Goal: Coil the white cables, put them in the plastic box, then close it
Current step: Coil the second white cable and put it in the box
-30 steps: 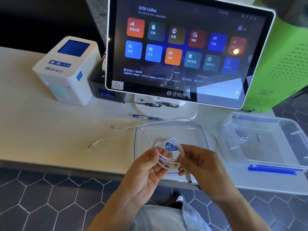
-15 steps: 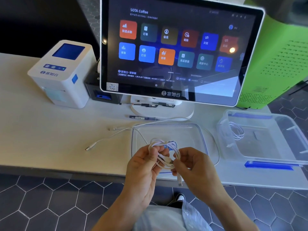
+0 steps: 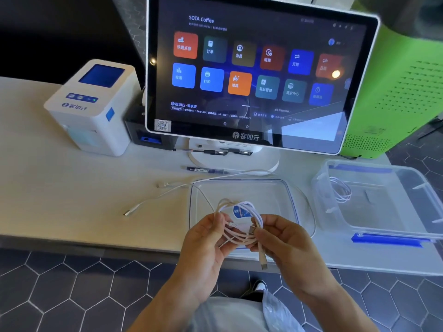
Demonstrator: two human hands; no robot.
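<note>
1. Head view shows what has changed over the last second: your right hand point(image 3: 285, 238) has brought the cable's tail across the coil point(image 3: 241, 224), and its fingertips now pinch a plug against the loops where before they only steadied the bundle. The other plug point(image 3: 263, 259) hangs free just below your hands.
2. Your left hand point(image 3: 206, 243) still grips the left side of the coil, fingers curled through the loops. The coil is held in the air at the near edge of the table point(image 3: 60, 188), over the lid point(image 3: 242, 195).
3. My reading: this cable is all but coiled; the tail needs tucking or a wrap so the loops hold once you let go.
4. The box point(image 3: 383, 204) sits open to the right, well apart from your hands, with one coiled cable point(image 3: 340, 191) already inside at its far left.
5. A loose cable point(image 3: 167, 190) still lies on the table, running from a plug near left, past the far side of the lid and round its right edge. It is likely the next to coil.
6. Watch the lid: the loose cable lies across its far left corner, so lifting the lid first may drag the cable.
7. Farther off stand a screen point(image 3: 251, 73), a printer point(image 3: 93, 106) to the left, a green case point(image 3: 402, 92) to the right, and a pen point(image 3: 203, 170) by the screen's foot. None blocks the way to the box.
</note>
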